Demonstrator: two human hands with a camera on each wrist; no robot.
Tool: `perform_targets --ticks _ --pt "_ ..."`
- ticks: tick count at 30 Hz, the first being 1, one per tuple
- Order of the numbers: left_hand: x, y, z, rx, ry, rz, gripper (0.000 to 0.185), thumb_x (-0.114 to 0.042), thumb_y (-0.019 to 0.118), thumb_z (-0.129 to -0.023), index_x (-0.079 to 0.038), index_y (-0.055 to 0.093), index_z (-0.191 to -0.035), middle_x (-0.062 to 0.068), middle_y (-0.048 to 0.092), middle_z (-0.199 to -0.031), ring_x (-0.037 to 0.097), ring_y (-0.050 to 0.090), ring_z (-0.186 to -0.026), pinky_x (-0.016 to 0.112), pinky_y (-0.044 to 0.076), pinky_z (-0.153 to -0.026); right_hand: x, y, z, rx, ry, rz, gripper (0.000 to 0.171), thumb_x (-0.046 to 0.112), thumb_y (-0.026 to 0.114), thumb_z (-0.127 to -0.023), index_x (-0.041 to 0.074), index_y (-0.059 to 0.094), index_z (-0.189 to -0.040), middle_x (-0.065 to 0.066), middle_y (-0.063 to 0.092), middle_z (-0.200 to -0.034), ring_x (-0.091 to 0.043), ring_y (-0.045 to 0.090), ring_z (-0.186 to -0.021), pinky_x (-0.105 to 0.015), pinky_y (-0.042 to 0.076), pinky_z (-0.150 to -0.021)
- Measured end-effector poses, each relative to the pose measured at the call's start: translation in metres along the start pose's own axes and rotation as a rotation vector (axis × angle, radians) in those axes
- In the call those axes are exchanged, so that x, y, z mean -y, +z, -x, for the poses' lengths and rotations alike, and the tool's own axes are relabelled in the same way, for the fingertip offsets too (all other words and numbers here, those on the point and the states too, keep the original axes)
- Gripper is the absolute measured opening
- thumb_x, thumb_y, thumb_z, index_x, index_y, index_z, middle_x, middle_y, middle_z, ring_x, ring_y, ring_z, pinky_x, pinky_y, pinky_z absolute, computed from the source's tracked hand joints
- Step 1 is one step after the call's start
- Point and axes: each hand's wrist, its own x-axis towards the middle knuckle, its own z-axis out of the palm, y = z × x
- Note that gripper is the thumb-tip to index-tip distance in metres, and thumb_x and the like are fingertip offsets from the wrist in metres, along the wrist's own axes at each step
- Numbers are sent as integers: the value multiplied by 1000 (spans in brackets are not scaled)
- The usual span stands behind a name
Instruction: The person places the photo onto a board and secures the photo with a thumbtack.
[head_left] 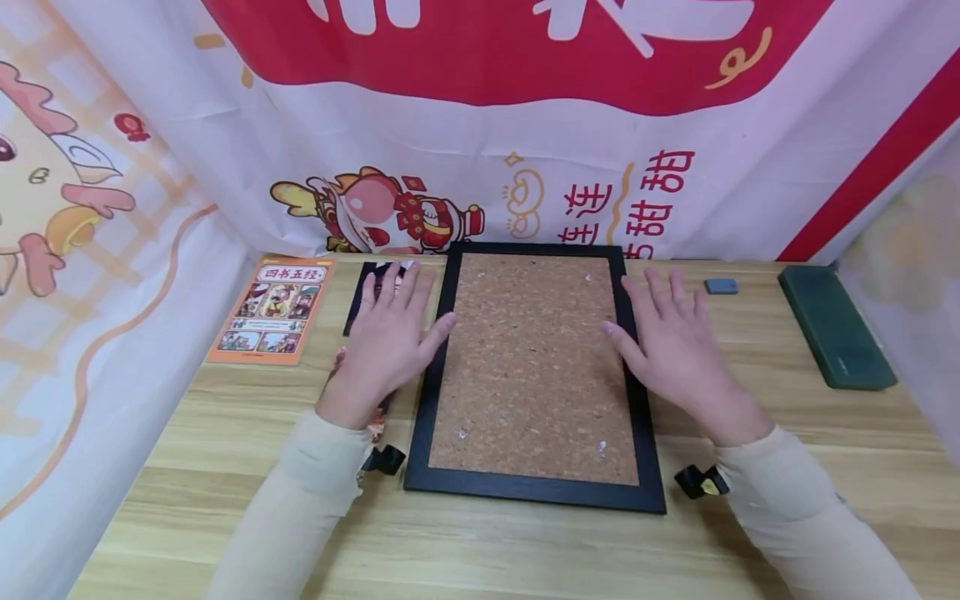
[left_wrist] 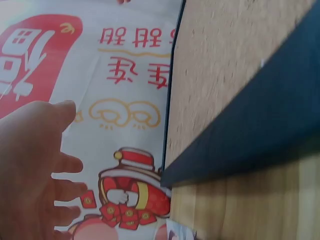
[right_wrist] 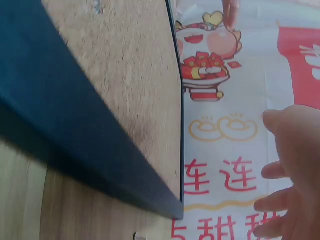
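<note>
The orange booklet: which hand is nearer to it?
Left. The left hand lies just right of the orange booklet, at the cork board's left frame. The right hand is at the board's far, right side.

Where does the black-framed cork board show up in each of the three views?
Head: the black-framed cork board lies flat at centre of the wooden table, between the left hand and right hand.
Left wrist: it fills the upper right, black frame edge crossing diagonally.
Right wrist: it fills the upper left, frame edge running down to bottom centre.
Shared landmark: the red-and-white cartoon banner behind the board.
</note>
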Motion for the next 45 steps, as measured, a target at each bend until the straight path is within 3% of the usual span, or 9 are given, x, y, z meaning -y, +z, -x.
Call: perform_targets --ticks 6,9,11,14,18,24,31,39,45 --pt "16 -6 0 -115 -21 99 68 -58 34 -96 -10 39 -144 15 43 -146 32 36 -136 49 22 -113 -13 -6 -1 -53 21 -157 62 51 43 -97 11 38 -145 -19 37 -148 -41 34 -135 -60 27 -106" --pt "22 -6 2 -187 -50 140 56 -48 43 -96 -8 50 -135 16 59 -129 34 58 -113 51 43 -96 -20 -8 1 -36 73 -213 58 51 42 -96 12 46 -139 -17 46 -142 -38 42 -129 -60 34 -101" --pt "27 -6 2 -185 -86 169 52 -46 44 -96 -9 53 -133 14 65 -119 32 64 -95 48 49 -80 -26 -7 2 -21 98 -247 55 50 44 -96 11 51 -134 -16 51 -137 -37 45 -127 -59 36 -99" --pt "36 -4 1 -127 -159 223 50 -45 46 -96 -11 53 -133 8 68 -107 25 63 -79 42 49 -65 -36 -3 4 -3 115 -286 49 48 47 -96 11 57 -127 -13 57 -128 -34 51 -119 -57 41 -94" --pt "52 2 -2 -24 -254 281 50 -46 44 -96 -11 53 -130 5 64 -98 21 59 -79 38 47 -65 -51 5 5 10 114 -313 37 43 53 -95 12 63 -113 -8 65 -107 -26 57 -96 -47 48 -81" --pt "79 9 -5 15 -341 326 37 -41 46 -95 -10 61 -108 7 61 -86 24 55 -73 37 42 -62 -70 19 5 75 114 -305 23 36 61 -92 15 67 -99 -3 65 -90 -19 55 -80 -36 46 -70" --pt "99 19 -14 155 -458 283 56 -52 51 -92 0 55 -115 20 59 -107 35 55 -93 51 45 -79 -85 33 5 180 98 -324 17 33 66 -90 17 66 -95 -1 62 -84 -18 53 -76 -31 44 -65" --pt "106 33 -25 275 -452 127 83 -64 58 -83 9 51 -122 29 51 -115 40 51 -98 56 44 -86 -93 36 4 284 94 -320 11 28 67 -90 17 67 -92 0 63 -85 -19 54 -79 -32 45 -68" --pt "110 35 -29 291 -505 197 71 -57 64 -82 6 53 -113 22 57 -100 32 52 -82 47 46 -73 -94 38 3 287 70 -314 7 23 66 -90 17 68 -90 1 64 -83 -18 55 -78 -33 45 -69"
